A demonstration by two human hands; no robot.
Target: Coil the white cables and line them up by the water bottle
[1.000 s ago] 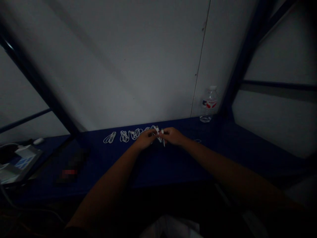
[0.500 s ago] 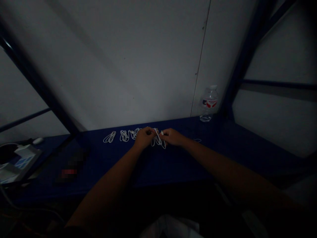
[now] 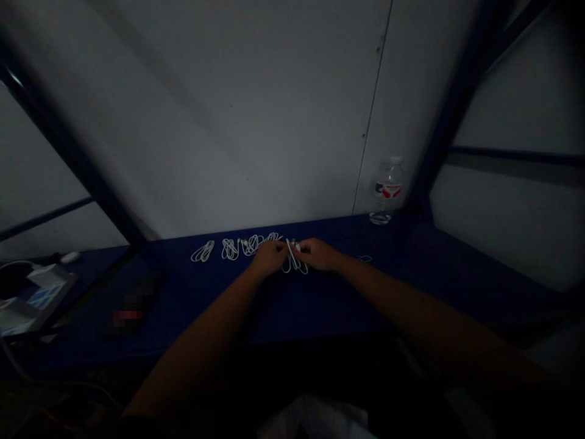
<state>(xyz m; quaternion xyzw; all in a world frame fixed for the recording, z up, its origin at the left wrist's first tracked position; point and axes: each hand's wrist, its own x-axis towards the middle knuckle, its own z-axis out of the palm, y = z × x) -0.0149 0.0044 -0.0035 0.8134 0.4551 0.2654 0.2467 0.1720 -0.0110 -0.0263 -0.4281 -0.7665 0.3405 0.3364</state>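
White cable bundle (image 3: 295,261) on blue worktop (image 3: 329,302), well left of water bottle (image 3: 387,190). Left hand (image 3: 269,256) and right hand (image 3: 320,254) both pinch its loops, fingertips close together. Likely light, limp, tangle-prone; best held at looped middle, not plug ends.

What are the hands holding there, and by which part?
The left hand and right hand both pinch a white cable at the top of its bundled loops.

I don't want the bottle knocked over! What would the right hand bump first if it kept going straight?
Probably the left hand: the right hand points left, with only the white cable they both hold between them. The bottle stands aside.
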